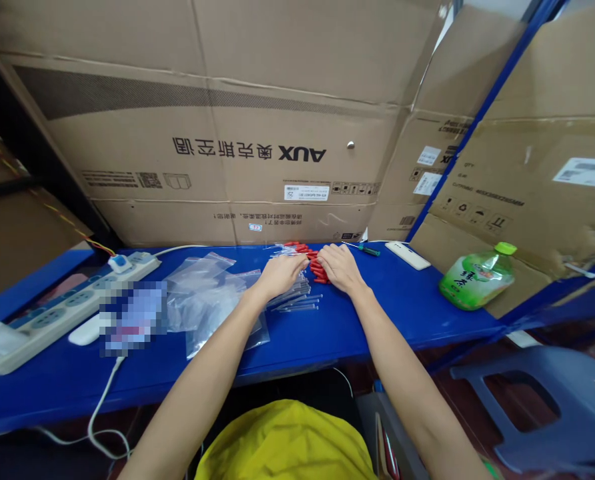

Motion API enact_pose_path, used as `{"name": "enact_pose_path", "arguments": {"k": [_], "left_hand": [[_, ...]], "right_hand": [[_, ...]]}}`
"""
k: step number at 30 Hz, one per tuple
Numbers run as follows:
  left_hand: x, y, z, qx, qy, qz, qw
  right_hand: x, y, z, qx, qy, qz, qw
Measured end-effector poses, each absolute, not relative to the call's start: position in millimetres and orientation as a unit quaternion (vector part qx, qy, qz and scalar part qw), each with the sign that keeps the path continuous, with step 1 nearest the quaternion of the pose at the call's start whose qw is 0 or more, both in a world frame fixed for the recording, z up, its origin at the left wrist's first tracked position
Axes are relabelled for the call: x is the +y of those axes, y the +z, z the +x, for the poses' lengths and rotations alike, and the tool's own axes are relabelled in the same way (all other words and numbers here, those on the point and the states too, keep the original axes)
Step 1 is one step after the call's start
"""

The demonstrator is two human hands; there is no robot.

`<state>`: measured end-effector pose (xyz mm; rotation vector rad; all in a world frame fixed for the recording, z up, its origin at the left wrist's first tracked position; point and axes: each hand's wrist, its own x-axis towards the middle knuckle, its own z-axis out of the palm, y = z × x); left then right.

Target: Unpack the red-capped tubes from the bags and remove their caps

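Both my hands rest on a blue table (407, 307), close together near its far edge. My left hand (281, 273) lies with fingers curled over a row of thin clear tubes (297, 300). My right hand (340, 267) sits just to the right, fingers bent down onto a small heap of red caps (317, 265). Whether either hand pinches a piece is hidden under the fingers. Several clear zip bags (202, 293) lie to the left of my left hand.
A white power strip (52, 313) and a white cable (102, 400) lie at the left. A green drink bottle (477, 277) lies on its side at the right, a white remote-like bar (407, 255) behind. Cardboard boxes (227, 133) wall the back. A grey plastic stool (552, 400) stands lower right.
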<state>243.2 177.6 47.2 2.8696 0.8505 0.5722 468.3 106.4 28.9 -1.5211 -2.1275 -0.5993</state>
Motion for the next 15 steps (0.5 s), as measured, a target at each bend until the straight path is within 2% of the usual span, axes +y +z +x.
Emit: {"name": "enact_pose_path", "arguments": {"k": [6, 9, 11, 13, 15], "left_hand": [[172, 50, 252, 0.283, 0.186, 0.939, 0.066], [182, 50, 238, 0.299, 0.168, 0.936, 0.072], [194, 50, 222, 0.333, 0.156, 0.927, 0.078], [208, 48, 206, 0.380, 0.175, 0.905, 0.079], [217, 45, 198, 0.395, 0.191, 0.895, 0.078]], "right_hand": [[114, 27, 474, -0.765, -0.188, -0.555, 0.267], [112, 23, 501, -0.676, -0.162, -0.614, 0.374], [106, 17, 526, -0.492, -0.177, -0.698, 0.490], [103, 10, 544, -0.399, -0.186, -0.731, 0.521], [104, 3, 549, -0.427, -0.158, -0.723, 0.520]]}}
